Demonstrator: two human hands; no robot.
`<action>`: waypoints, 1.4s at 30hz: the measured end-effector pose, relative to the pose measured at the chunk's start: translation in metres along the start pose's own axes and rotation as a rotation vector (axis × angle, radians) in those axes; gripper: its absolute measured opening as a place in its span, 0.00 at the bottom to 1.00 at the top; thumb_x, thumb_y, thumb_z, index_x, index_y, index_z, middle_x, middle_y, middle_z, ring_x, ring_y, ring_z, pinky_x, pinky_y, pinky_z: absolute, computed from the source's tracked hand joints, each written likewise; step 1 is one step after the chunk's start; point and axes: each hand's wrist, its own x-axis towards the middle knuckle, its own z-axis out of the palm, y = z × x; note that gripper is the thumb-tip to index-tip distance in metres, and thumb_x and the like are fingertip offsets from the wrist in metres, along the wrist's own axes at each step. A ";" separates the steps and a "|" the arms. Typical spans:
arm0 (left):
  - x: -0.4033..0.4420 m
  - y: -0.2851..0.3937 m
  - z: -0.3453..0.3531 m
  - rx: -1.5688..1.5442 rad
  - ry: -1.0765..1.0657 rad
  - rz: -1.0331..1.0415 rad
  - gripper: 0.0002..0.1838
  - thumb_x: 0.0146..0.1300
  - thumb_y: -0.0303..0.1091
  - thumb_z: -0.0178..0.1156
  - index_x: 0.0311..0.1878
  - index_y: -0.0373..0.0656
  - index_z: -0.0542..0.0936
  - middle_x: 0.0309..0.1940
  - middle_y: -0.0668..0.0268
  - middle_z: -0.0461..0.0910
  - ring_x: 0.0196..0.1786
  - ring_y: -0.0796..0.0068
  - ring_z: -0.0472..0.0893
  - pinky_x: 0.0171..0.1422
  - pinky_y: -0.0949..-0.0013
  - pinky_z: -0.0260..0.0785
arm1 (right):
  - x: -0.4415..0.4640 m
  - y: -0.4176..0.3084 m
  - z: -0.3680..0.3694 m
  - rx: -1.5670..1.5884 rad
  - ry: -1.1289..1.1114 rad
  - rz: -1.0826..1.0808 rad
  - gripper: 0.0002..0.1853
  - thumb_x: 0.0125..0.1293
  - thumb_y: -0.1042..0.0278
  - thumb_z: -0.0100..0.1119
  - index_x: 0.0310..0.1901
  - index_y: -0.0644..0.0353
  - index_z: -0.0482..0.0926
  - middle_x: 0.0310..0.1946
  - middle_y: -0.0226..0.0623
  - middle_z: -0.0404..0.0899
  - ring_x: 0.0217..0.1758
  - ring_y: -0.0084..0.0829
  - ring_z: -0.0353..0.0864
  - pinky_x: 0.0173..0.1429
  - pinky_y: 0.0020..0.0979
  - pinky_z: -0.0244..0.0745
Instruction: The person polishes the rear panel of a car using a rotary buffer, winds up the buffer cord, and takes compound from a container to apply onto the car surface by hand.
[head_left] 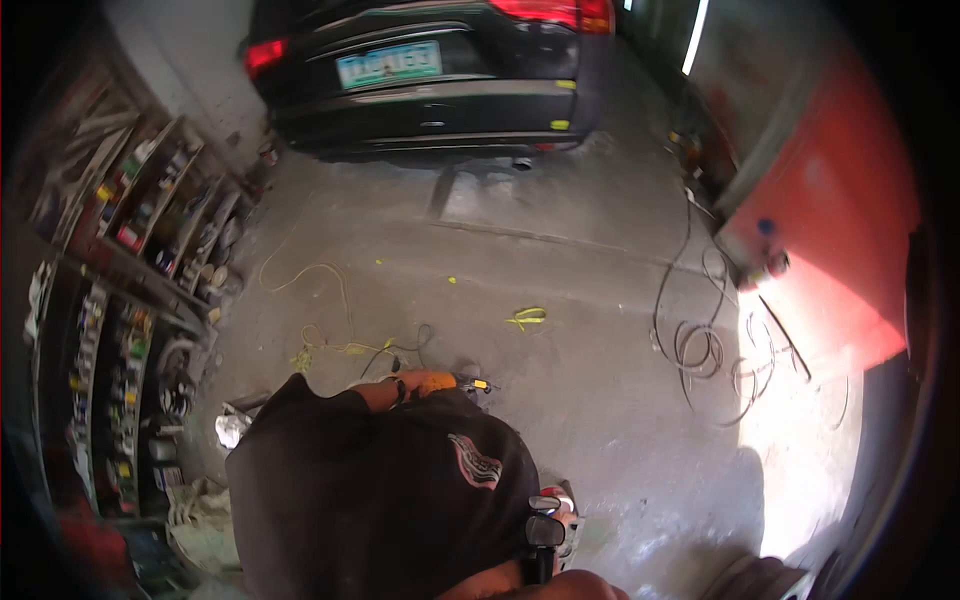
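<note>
Below the middle of the view, my left hand has its fingers wrapped round an orange power tool. A dark band circles the wrist. The tool's yellow and black end points right, just above the floor. My dark shirt, with a pale and red print, fills the lower middle and hides part of the arm. I cannot make out my right hand; bare skin shows at the bottom edge beside a black object and a foot in a sandal.
A dark car stands at the top. Shelves of bottles and cans line the left. Thin cords and a yellow strap lie on the floor. Coiled hoses lie near a red panel at right.
</note>
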 end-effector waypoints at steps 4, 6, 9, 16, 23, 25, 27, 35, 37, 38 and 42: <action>-0.007 0.011 -0.009 0.479 0.232 0.937 0.10 0.57 0.38 0.65 0.30 0.43 0.77 0.21 0.58 0.73 0.25 0.52 0.74 0.34 0.57 0.71 | 0.003 0.004 0.004 0.017 0.017 -0.126 0.72 0.30 0.35 0.81 0.72 0.73 0.53 0.62 0.58 0.72 0.66 0.52 0.74 0.70 0.45 0.71; 0.002 0.028 -0.018 -0.865 0.213 -0.415 0.27 0.74 0.58 0.47 0.24 0.48 0.70 0.17 0.67 0.66 0.22 0.66 0.69 0.29 0.60 0.66 | -0.030 -0.021 -0.016 0.043 0.033 -0.067 0.66 0.36 0.34 0.79 0.71 0.70 0.58 0.66 0.61 0.67 0.71 0.55 0.67 0.72 0.45 0.68; 0.002 0.020 -0.047 -0.746 0.346 -0.507 0.29 0.70 0.67 0.50 0.28 0.49 0.72 0.16 0.70 0.64 0.22 0.72 0.69 0.31 0.60 0.69 | -0.072 -0.080 -0.050 0.092 0.025 -0.240 0.66 0.39 0.36 0.78 0.73 0.66 0.54 0.62 0.67 0.66 0.65 0.61 0.71 0.69 0.48 0.71; -0.031 0.088 -0.037 -0.931 0.300 -0.321 0.26 0.73 0.57 0.55 0.59 0.44 0.79 0.24 0.74 0.76 0.21 0.81 0.73 0.28 0.73 0.71 | -0.151 -0.211 -0.062 0.120 0.114 -1.078 0.59 0.41 0.50 0.80 0.70 0.67 0.54 0.58 0.60 0.69 0.62 0.60 0.71 0.64 0.50 0.73; -0.092 0.209 -0.029 -0.854 0.468 -0.190 0.28 0.65 0.62 0.64 0.53 0.46 0.81 0.25 0.78 0.66 0.28 0.82 0.68 0.33 0.75 0.59 | -0.257 -0.347 -0.046 -0.194 -0.441 -1.590 0.54 0.43 0.53 0.80 0.70 0.53 0.56 0.60 0.57 0.65 0.63 0.60 0.70 0.65 0.51 0.74; -0.095 0.221 -0.040 -0.857 0.443 -0.161 0.29 0.65 0.62 0.64 0.53 0.45 0.81 0.26 0.77 0.68 0.29 0.82 0.69 0.34 0.74 0.61 | -0.276 -0.372 -0.023 -0.333 -0.495 -1.731 0.54 0.43 0.54 0.80 0.70 0.53 0.56 0.61 0.57 0.64 0.63 0.60 0.70 0.65 0.51 0.74; -0.092 0.218 -0.044 -0.870 0.403 -0.114 0.29 0.65 0.62 0.64 0.53 0.45 0.81 0.27 0.77 0.69 0.30 0.82 0.70 0.35 0.73 0.63 | -0.293 -0.396 -0.001 -0.474 -0.580 -1.834 0.55 0.43 0.55 0.80 0.71 0.53 0.56 0.62 0.56 0.64 0.65 0.58 0.69 0.65 0.51 0.74; -0.073 0.213 -0.104 -0.952 0.346 0.088 0.20 0.73 0.49 0.58 0.52 0.39 0.81 0.44 0.70 0.81 0.45 0.81 0.77 0.49 0.73 0.68 | -0.341 -0.498 0.096 -0.698 -0.859 -2.060 0.52 0.42 0.59 0.79 0.70 0.54 0.59 0.60 0.51 0.65 0.65 0.56 0.68 0.67 0.49 0.71; -0.064 0.215 -0.127 -0.980 0.397 0.115 0.20 0.72 0.48 0.60 0.52 0.39 0.81 0.43 0.70 0.82 0.44 0.81 0.77 0.48 0.73 0.68 | -0.354 -0.529 0.116 -0.747 -0.865 -2.101 0.51 0.40 0.61 0.79 0.68 0.53 0.60 0.59 0.50 0.65 0.63 0.54 0.68 0.66 0.49 0.72; -0.056 0.211 -0.138 -0.985 0.406 0.084 0.20 0.72 0.49 0.60 0.52 0.39 0.81 0.43 0.69 0.82 0.44 0.81 0.77 0.48 0.73 0.68 | -0.361 -0.545 0.126 -0.799 -0.876 -2.109 0.52 0.39 0.61 0.80 0.68 0.53 0.60 0.60 0.51 0.65 0.64 0.55 0.68 0.66 0.49 0.72; -0.035 0.236 -0.186 -1.086 0.462 0.025 0.22 0.72 0.49 0.60 0.53 0.38 0.80 0.44 0.68 0.82 0.44 0.79 0.78 0.48 0.73 0.69 | -0.385 -0.595 0.159 -0.845 -0.920 -2.119 0.52 0.38 0.63 0.81 0.67 0.53 0.60 0.63 0.55 0.65 0.66 0.57 0.68 0.65 0.50 0.74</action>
